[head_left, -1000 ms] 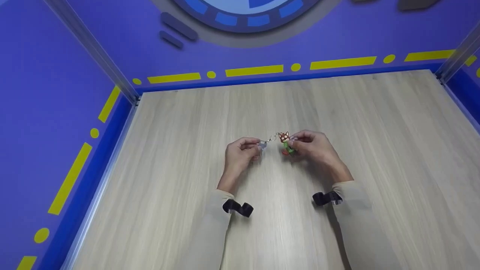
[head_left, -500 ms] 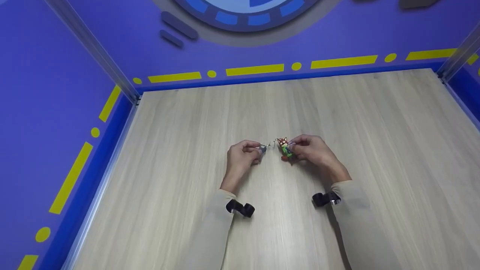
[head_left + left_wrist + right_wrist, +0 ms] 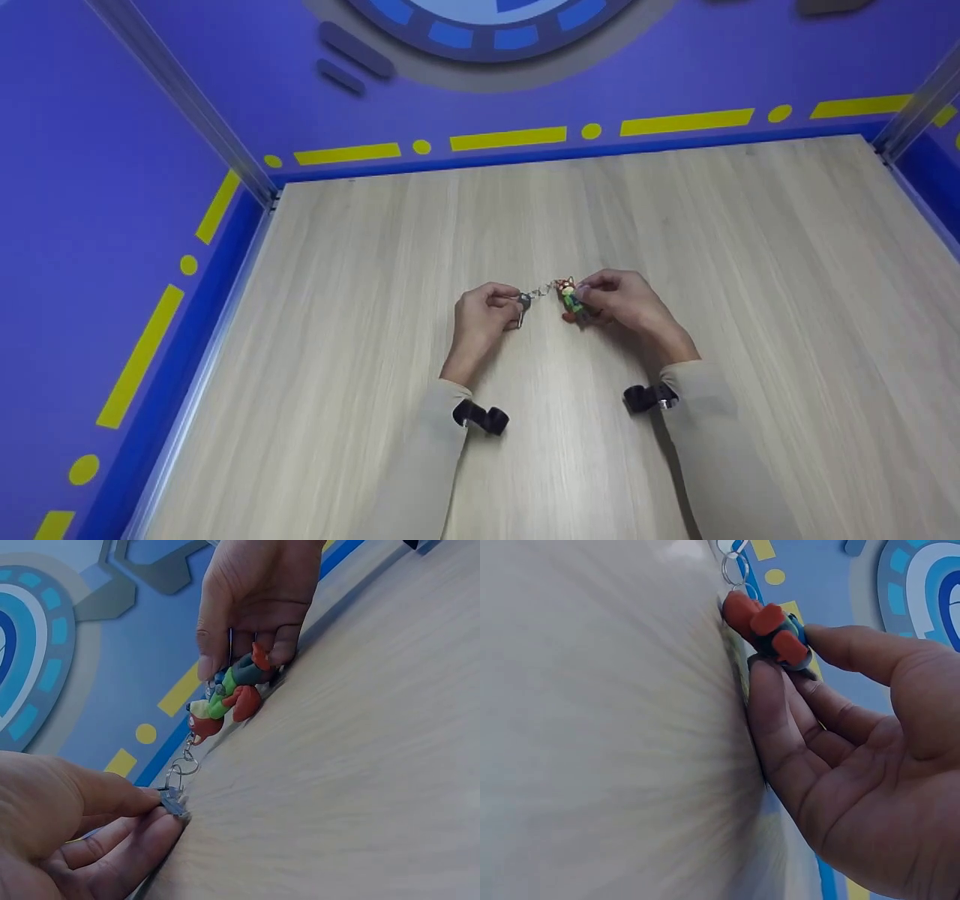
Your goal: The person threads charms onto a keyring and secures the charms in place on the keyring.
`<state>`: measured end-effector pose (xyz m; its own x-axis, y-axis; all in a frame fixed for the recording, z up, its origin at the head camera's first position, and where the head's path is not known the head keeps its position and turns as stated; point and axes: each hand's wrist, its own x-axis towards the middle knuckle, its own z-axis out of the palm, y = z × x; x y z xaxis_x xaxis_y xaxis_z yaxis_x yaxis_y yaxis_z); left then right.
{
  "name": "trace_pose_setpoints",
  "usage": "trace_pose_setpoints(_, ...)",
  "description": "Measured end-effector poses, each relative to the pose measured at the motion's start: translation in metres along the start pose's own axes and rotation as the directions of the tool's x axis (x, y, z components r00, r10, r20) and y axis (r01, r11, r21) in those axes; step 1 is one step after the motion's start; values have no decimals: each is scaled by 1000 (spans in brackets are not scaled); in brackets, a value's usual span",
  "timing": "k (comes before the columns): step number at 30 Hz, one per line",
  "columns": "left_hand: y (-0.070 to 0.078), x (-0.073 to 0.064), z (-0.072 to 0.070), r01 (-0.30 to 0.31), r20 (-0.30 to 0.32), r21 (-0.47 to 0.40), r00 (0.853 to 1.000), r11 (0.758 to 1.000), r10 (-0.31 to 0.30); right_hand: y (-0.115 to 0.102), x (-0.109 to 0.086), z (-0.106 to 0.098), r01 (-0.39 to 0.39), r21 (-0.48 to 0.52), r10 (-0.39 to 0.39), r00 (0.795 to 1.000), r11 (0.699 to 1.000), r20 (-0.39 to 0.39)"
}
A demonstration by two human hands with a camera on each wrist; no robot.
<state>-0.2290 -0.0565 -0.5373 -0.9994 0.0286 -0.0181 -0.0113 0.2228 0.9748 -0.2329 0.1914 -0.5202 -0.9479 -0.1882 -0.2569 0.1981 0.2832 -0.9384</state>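
Note:
Between thumb and fingers my left hand (image 3: pixel 482 319) pinches a key (image 3: pixel 524 301) by its dark head, with the metal blade pointing down toward me. My right hand (image 3: pixel 628 298) holds a small fox figurine (image 3: pixel 571 298), orange-red with a green top, at its side. Linked metal rings (image 3: pixel 182 766) run from the fox's head to the key, joining them as one keychain. In the right wrist view the fox's orange feet (image 3: pixel 790 647) face the camera, the thumb on one side and fingers on the other. Both hands are low over the table.
A light wood-grain table (image 3: pixel 360 247) lies under the hands. Blue panels with yellow dashes (image 3: pixel 508 139) stand at the back and sides, joined by a metal post (image 3: pixel 195 105) at the left corner. Black bands (image 3: pixel 480 417) sit on both sleeves.
Both hands have come slightly nearer to the body with the keychain. The key has turned in the left fingers, so its blade now shows pointing down; the fox's body is more visible.

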Motion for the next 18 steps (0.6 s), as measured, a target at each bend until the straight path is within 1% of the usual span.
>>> trace_pose_setpoints(7, -1, 0, 1, 3, -1, 5, 1000, 1000, -3, 0, 0, -1, 0, -42, -2, 999, 999, -33)
trace_pose_setpoints(11, -1, 0, 1, -5, 0, 31, 1000, 999, 5, 1, 1, -2, -2, -57, 0, 999, 998, -46)
trace_pose_setpoints(14, 0, -1, 1, -3, -1, 45, 1000, 999, 3, 1, 1, -3, -2, -56, 0, 999, 998, -41)
trace_pose_setpoints(18, 1, -1, 1, 8, -3, 37, 1000, 999, -8, 2, 0, -5, 3, -48, -4, 1000, 999, -28)
